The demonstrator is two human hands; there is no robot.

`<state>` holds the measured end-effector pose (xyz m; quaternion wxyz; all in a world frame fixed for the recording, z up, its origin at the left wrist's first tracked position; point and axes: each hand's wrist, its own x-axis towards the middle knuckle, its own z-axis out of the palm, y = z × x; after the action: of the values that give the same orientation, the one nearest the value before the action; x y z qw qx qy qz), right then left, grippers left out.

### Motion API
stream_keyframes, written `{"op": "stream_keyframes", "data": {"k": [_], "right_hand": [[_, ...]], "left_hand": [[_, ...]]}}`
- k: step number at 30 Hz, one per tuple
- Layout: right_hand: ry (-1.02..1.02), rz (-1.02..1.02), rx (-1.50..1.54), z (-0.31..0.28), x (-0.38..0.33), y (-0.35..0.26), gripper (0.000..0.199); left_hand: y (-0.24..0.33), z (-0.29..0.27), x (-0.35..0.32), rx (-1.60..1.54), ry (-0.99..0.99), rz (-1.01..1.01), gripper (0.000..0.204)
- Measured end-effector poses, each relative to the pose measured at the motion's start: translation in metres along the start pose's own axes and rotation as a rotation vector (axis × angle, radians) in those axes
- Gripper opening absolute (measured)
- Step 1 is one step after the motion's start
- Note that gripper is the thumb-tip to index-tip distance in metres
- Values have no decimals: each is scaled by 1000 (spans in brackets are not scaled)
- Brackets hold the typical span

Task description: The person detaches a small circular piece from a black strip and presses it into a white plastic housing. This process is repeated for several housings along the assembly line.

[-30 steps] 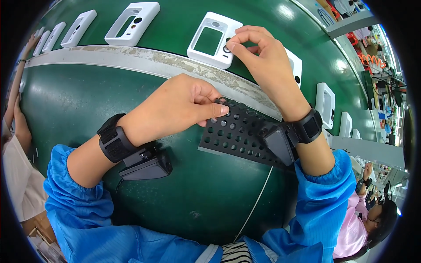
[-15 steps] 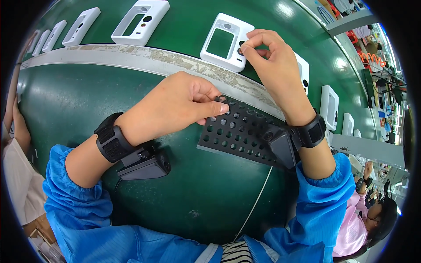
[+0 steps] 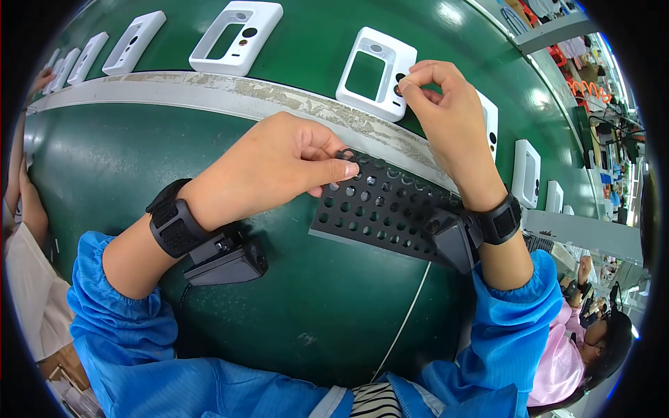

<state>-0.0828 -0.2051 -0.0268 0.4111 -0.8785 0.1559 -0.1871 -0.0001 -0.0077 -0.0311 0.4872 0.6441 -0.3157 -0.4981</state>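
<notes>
No package, label, sign or lit screen shows clearly here. The white housings (image 3: 376, 73) lying in a row along the green surface (image 3: 300, 306) have only empty rectangular window openings where a display would sit. Far right, the background is too small and blurred to tell.

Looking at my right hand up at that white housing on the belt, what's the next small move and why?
Probably press the small part down into the round hole. The right hand pinches it at the lower right corner of the white housing, fingertips right over the opening. Meanwhile the left hand is already pinching a small black ring at the edge of the black perforated tray, apparently the next piece.
</notes>
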Motion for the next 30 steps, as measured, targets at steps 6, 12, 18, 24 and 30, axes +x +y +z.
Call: {"op": "stream_keyframes", "data": {"k": [6,12,18,24,30], "right_hand": [[-7,75,21,-9,-2,3,11],[-85,162,-10,-22,-1,5,13],[-50,204,-10,-25,-8,3,15],[72,-66,-370,-30,-28,-1,15],[6,-274,-585,-44,-47,0,22]], "left_hand": [[-2,1,0,-5,28,17,22],[-2,1,0,-8,25,24,22],[-2,1,0,-4,25,23,22],[-2,0,1,19,20,24,22],[-2,1,1,13,19,28,22]]}}
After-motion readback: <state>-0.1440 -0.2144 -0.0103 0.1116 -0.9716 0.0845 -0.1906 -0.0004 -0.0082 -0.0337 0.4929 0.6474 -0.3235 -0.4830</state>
